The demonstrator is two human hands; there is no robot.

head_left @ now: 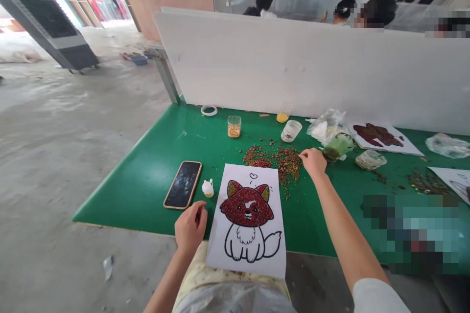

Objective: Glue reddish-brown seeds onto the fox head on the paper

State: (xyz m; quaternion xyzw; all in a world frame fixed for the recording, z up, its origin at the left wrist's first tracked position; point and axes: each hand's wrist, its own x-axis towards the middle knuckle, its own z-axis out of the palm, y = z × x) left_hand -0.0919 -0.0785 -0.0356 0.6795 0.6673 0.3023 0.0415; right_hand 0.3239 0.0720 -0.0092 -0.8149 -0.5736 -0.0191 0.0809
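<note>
My right hand [315,162] reaches to the right edge of a loose pile of mixed red and green beans [288,164], its thumb and fingertips pinched together. Anything between those fingertips is too small to make out. Loosely curled, my left hand [190,226] rests by the table's near edge, and no object shows in it. Between my hands lies a white sheet with a fox drawing [246,220], overhanging the edge. The fox's head is covered in dark red pieces, with yellowish-green ears; its body and tail are bare outline. Left of the sheet stands a small white bottle [207,188].
A phone [182,185] lies left on the green table [128,183]. Behind are a tape roll [209,110], a cup of yellow kernels [234,127] and a tipped clear jar [291,131]. A green cup [338,147] lies beyond my right hand. A white partition [293,68] borders the back.
</note>
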